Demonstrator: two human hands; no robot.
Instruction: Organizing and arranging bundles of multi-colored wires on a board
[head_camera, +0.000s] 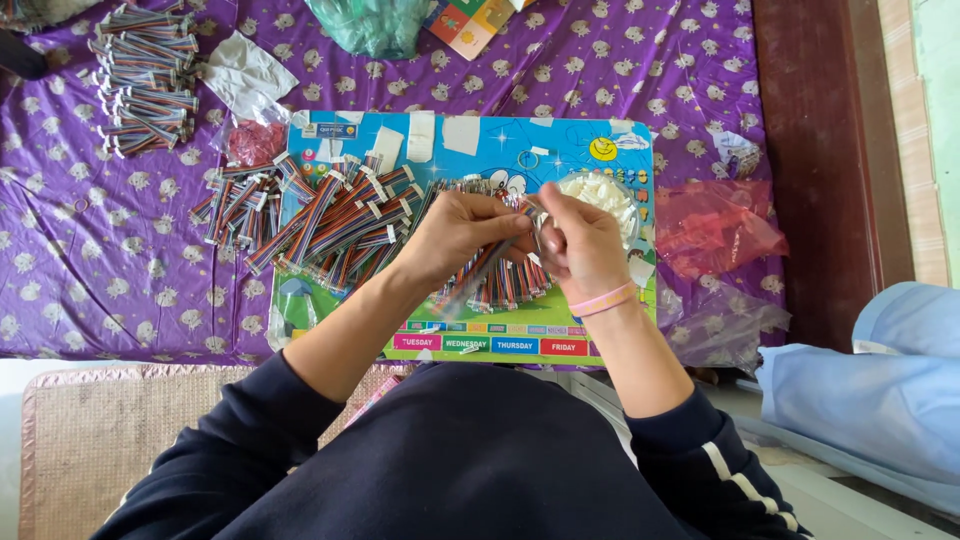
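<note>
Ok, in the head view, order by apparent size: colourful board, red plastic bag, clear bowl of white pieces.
1. Colourful rectangular board, plainly largest.
2. Crumpled red plastic bag.
3. Clear bowl of white pieces, smallest, though the right hand covers part of it.

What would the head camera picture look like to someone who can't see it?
Both hands, the left hand and right hand, hold a rainbow ribbon cable above a colourful board heaped with more cables, on a purple cloth.

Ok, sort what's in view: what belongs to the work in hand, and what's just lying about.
In use:
- left hand and right hand, together on one multicoloured ribbon cable
- cable pile on the colourful board
- bowl of white pieces

Lying about:
- bundled cables
- red plastic bag
- green bag
- purple cloth
</note>
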